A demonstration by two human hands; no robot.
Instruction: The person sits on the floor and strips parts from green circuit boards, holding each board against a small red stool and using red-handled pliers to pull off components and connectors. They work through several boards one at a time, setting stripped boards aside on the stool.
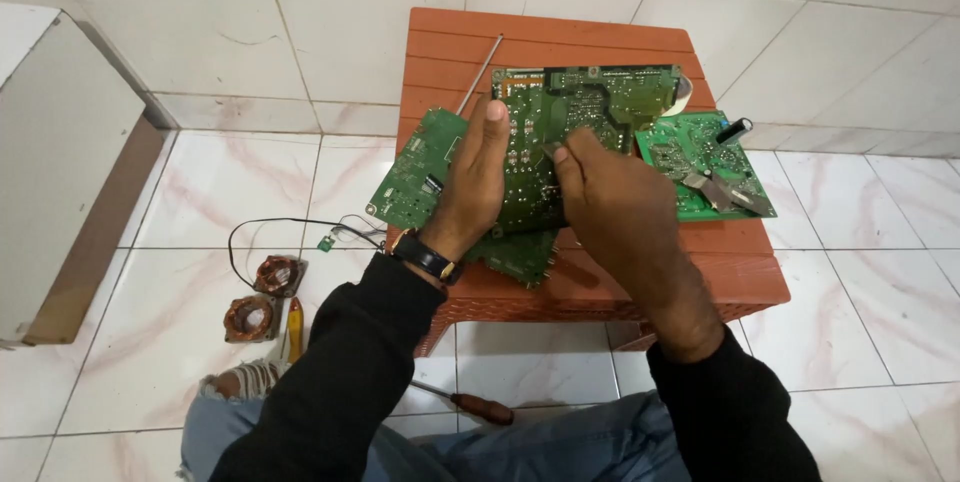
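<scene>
While the large green circuit board (545, 142) is tilted up off the orange plastic counter (560, 42), the left hand (478, 177) props it from the side, its grip clamped on the board's left edge with the thumb pressed against the face, apparently so the surface stays steady and angled toward the person's eyes. The right hand (605, 197) meets the board near its middle, fingertips pinched together on something small there; whether that is a component or a slim tool I cannot tell, since the fingers cover it. A second green board (412, 177) lies beneath and to the left, partly hidden by the left wrist and its dark wristwatch (425, 257). A smaller green board (700, 162) rests flat on the counter to the right, apart from the held one, with metal pliers (725, 192) lying on it. A thin metal rod (480, 72) lies behind on the counter. On the tiled floor sit two copper coils (262, 297), a yellow-handled tool (294, 327) and a brown-handled screwdriver (470, 405), its tip hidden by the sleeve.
</scene>
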